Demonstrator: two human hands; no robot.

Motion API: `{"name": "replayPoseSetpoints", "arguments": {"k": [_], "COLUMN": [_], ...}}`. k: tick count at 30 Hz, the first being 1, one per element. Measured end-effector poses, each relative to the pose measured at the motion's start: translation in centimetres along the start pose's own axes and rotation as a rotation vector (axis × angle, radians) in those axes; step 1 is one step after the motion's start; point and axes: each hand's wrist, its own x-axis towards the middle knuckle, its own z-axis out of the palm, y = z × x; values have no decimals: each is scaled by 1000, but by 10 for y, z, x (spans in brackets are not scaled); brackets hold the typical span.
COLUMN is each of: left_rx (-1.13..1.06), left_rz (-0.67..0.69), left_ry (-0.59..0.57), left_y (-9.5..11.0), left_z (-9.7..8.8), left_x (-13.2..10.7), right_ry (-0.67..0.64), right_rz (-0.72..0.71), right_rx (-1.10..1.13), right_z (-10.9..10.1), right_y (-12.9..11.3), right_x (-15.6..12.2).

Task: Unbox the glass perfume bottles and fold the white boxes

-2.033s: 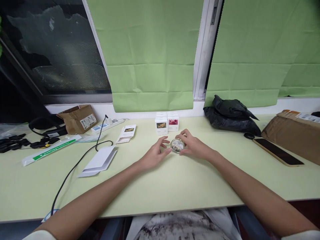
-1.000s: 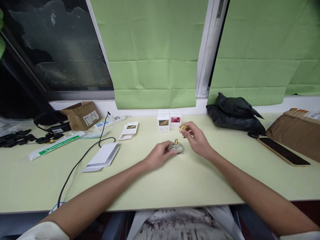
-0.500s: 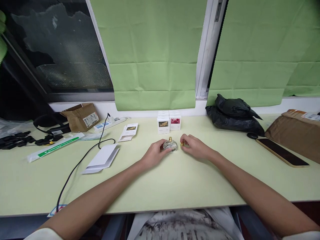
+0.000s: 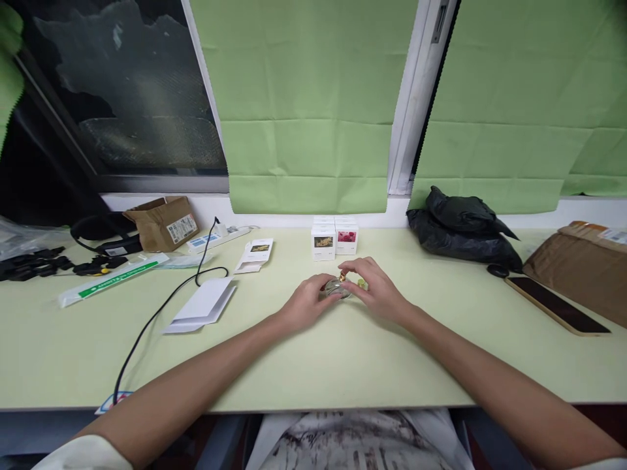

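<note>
Bottle (image 4: pixel 336 289) partly hidden by fingers, contents unclear; left hand (image 4: pixel 306 302) clasps its side, right hand (image 4: pixel 375 289) pinches gold neck (image 4: pixel 341 277).

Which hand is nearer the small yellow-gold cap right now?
Right. The cap shows within the curl of the right hand; the left hand is farther away, at the left side of the round clear-glass bottle.

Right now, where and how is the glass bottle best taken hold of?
I would take the glass bottle by its wide, rounded body, coming from the left, as the left grip does; its gold top is narrow, and the right grip is there.
</note>
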Motion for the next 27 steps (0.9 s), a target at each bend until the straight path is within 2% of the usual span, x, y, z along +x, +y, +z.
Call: {"name": "replayPoseSetpoints", "arguments": {"k": [8, 13, 15, 20, 24, 27], "left_rx": [43, 1, 5, 130, 126, 94], "left_rz": [34, -30, -63, -119, -116, -123], "left_ry": [-3, 5, 13, 94, 112, 107], "left_y": [1, 1, -1, -7, -11, -13], "left_z": [1, 0, -1, -2, -1, 0], "left_x": [-1, 0, 1, 4, 6, 7], "right_ry": [97, 155, 106, -134, -255, -278], "right_rz": [5, 69, 124, 271, 257, 251], "right_rx": [-9, -64, -94, -155, -171, -122], "right_z": [1, -14, -18, -22, -23, -22], "right_y": [-2, 21, 39, 76, 82, 80], "right_x": [-1, 3, 3, -3, -7, -8]}}
